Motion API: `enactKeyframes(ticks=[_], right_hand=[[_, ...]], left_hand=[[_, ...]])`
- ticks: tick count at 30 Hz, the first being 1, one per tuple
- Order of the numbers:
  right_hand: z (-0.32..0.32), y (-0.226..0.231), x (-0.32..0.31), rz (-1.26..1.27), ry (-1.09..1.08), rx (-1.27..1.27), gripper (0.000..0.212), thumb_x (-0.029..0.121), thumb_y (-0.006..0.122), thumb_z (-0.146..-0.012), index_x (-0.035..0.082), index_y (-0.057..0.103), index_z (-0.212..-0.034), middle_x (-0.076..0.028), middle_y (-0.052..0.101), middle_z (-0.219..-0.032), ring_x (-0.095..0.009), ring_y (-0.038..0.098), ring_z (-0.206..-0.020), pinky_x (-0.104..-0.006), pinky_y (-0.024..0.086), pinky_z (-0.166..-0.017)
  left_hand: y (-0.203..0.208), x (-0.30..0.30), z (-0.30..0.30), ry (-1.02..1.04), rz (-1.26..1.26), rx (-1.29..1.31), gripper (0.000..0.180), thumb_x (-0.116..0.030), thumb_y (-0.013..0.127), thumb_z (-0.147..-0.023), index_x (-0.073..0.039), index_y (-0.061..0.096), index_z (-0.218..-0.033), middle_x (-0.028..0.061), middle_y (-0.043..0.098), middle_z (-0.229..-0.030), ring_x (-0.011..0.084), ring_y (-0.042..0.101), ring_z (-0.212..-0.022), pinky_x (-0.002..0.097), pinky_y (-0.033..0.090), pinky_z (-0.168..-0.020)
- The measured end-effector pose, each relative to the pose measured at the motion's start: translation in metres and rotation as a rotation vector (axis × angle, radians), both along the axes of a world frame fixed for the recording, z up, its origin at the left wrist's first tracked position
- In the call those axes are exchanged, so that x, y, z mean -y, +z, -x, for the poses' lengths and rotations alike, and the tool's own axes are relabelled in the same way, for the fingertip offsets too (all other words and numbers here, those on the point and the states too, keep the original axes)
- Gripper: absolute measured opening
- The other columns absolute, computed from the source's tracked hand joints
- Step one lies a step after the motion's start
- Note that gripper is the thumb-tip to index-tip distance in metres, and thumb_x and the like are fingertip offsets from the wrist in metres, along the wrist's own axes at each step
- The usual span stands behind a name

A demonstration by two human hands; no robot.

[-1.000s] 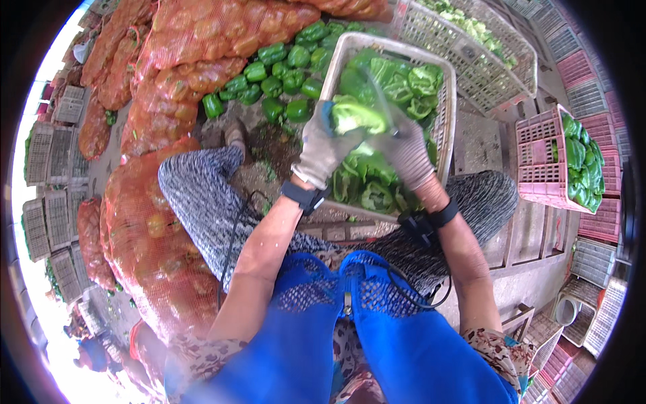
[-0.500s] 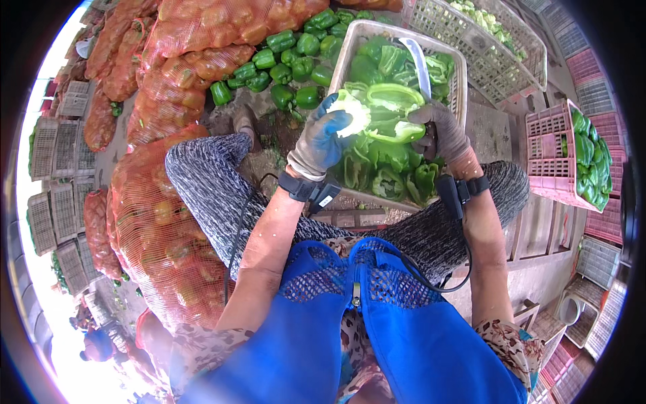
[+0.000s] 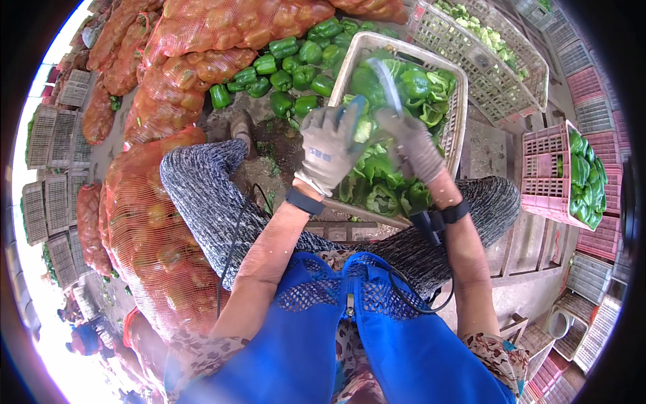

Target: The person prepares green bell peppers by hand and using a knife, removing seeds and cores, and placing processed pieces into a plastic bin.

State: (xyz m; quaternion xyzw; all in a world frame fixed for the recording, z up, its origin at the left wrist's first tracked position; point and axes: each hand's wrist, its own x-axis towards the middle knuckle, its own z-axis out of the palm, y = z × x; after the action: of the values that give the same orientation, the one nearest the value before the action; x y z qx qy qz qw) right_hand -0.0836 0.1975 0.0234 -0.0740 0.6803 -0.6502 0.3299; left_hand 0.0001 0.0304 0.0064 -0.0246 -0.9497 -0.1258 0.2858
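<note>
- Left hand [image 3: 330, 145], gloved, curled round a pepper [image 3: 363, 128], holding it up over the crate [image 3: 457, 101].
- Right hand [image 3: 414, 145] closed on a blurred blade [image 3: 387, 81] just beside it, presumably trimming.
- Loose peppers [image 3: 289, 74] beyond my left hand; sacks [image 3: 168, 229] further left.

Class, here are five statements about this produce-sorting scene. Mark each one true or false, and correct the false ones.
1. Both hands wear gloves. True: the left hand and right hand are in grey work gloves.
2. The white crate in front of the person holds tomatoes. False: it holds green peppers.
3. Loose peppers lie on the ground beside the net sacks. True.
4. The pink crate on the person's right is empty. False: green peppers show in it.
5. The net sacks are blue. False: they are orange-red mesh.
</note>
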Motion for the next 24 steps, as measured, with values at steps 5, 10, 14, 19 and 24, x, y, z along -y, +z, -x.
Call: enactKeyframes(ticks=[5,10,14,19,24], right_hand=[[-0.008,-0.010,0.008,-0.007,-0.051,0.163,0.035,0.039,0.059,-0.091,0.005,0.052,-0.094,-0.003,0.049,-0.051,-0.012,0.042,-0.030,-0.0268,0.031,-0.026],[-0.007,-0.010,0.003,0.156,-0.135,0.363,0.018,0.025,0.055,-0.087,0.007,0.050,-0.087,-0.006,0.048,-0.051,-0.017,0.047,-0.036,-0.0288,0.034,-0.028],[-0.011,0.007,0.004,0.221,-0.158,0.302,0.018,0.018,0.056,-0.082,0.003,0.053,-0.092,-0.007,0.051,-0.054,-0.018,0.049,-0.038,-0.0292,0.041,-0.033],[-0.008,-0.002,0.007,0.263,-0.215,0.082,0.031,0.006,0.060,-0.079,-0.005,0.054,-0.107,-0.005,0.053,-0.061,-0.015,0.050,-0.041,-0.0315,0.046,-0.037],[-0.017,-0.008,0.008,0.049,-0.119,-0.359,0.023,0.005,0.060,-0.079,-0.003,0.059,-0.101,-0.001,0.052,-0.064,-0.007,0.047,-0.047,-0.0242,0.041,-0.043]], left_hand=[[-0.003,-0.018,0.000,-0.102,-0.011,0.015,0.084,-0.013,0.076,-0.062,-0.004,0.040,-0.137,0.0160,0.056,-0.116,0.0355,0.053,-0.107,0.0482,0.044,-0.089],[0.007,-0.019,-0.002,-0.216,-0.249,0.073,0.073,0.001,0.062,-0.070,0.000,0.038,-0.138,0.0203,0.052,-0.128,0.0390,0.050,-0.118,0.0445,0.041,-0.102],[0.012,-0.018,0.002,-0.428,-1.060,-0.019,0.056,0.003,0.056,-0.080,0.000,0.044,-0.135,0.0191,0.054,-0.129,0.0260,0.052,-0.122,0.0351,0.039,-0.104],[0.021,-0.016,0.000,-0.119,-1.104,0.079,0.027,-0.016,0.064,-0.092,0.002,0.059,-0.112,0.0032,0.062,-0.094,0.0077,0.055,-0.084,0.0237,0.047,-0.076],[0.007,-0.008,0.002,-0.149,-1.030,0.147,0.025,-0.025,0.060,-0.095,0.000,0.061,-0.103,-0.0004,0.060,-0.082,0.0069,0.052,-0.071,0.0228,0.046,-0.065]])
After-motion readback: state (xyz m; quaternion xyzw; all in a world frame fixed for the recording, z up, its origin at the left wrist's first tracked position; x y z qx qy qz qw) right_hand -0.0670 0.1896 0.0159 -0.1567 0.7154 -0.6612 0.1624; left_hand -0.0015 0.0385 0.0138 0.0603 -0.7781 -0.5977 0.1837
